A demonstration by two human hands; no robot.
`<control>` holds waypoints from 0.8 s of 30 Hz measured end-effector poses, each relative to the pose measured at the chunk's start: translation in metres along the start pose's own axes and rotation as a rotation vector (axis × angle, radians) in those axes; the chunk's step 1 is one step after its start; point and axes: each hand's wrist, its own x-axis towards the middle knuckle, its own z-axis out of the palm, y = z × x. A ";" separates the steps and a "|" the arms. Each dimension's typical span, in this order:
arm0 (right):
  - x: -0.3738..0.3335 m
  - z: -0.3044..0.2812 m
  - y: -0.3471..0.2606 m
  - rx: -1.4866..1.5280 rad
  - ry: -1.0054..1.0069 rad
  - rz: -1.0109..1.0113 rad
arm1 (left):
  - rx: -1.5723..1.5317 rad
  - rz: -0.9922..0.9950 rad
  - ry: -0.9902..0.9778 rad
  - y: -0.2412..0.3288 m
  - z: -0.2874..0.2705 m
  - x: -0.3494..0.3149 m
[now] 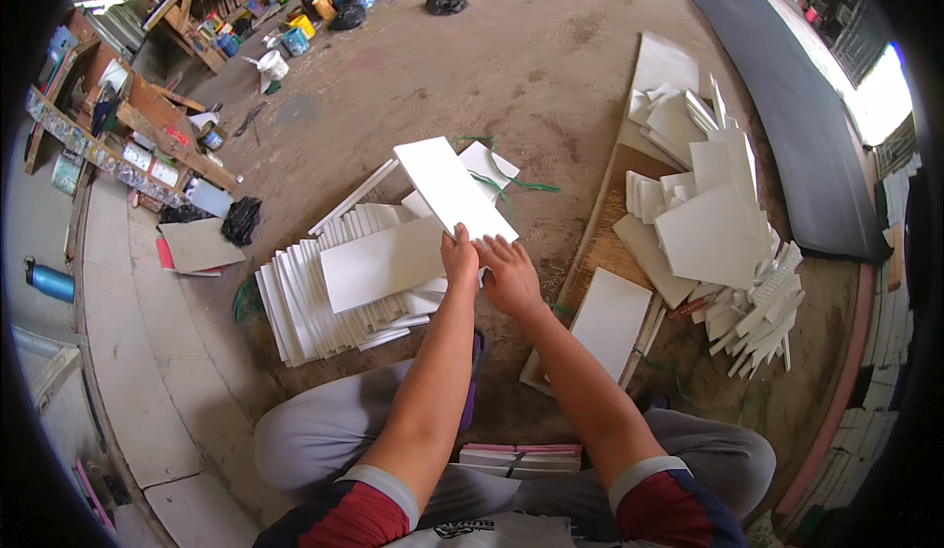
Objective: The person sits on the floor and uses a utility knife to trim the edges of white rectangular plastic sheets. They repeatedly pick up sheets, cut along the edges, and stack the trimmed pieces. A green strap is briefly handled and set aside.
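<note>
A white rectangular board (447, 186) is held up at a slant in front of me, over the stack. My left hand (459, 256) grips its near left edge, thumb lying along the top. At the near right corner, my right hand (510, 274) has its fingers bent over the edge; their undersides are hidden. Just below and left, another white board (383, 263) lies flat across a fanned stack of white boards (295, 297). Green string (531, 187) trails beside a loose white piece (489, 166) behind the held board.
To my right, a white panel (612, 320) lies near a heap of white offcuts (713, 223). Strips tied in a bundle (521, 459) sit between my legs. Paint-stained wooden shelving (138, 150) stands left, with buckets (295, 41) farther back. A long dark sheet (796, 125) stretches along the right.
</note>
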 end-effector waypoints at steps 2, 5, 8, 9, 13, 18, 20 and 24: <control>0.020 -0.038 -0.019 0.070 0.093 0.036 | 0.091 0.191 -0.109 -0.023 -0.008 0.015; 0.027 -0.042 0.000 -0.043 0.070 0.103 | 0.038 0.160 -0.132 -0.011 0.029 -0.013; 0.018 -0.042 0.028 0.115 -0.549 0.919 | 0.343 0.276 -0.072 -0.005 0.025 -0.031; 0.006 -0.034 0.049 0.092 -0.345 0.909 | 0.379 0.315 -0.058 -0.006 0.025 -0.031; -0.001 -0.050 0.020 -0.136 0.365 0.243 | 0.586 0.310 -0.099 -0.007 0.017 -0.033; -0.008 -0.072 0.062 0.201 -0.033 0.977 | 0.308 0.228 -0.481 -0.009 0.030 -0.059; -0.036 -0.073 0.121 0.254 0.366 0.688 | 0.207 0.154 -0.636 -0.017 0.039 -0.071; -0.035 -0.138 0.103 0.498 0.339 0.878 | 0.317 0.011 -0.791 -0.043 0.031 -0.075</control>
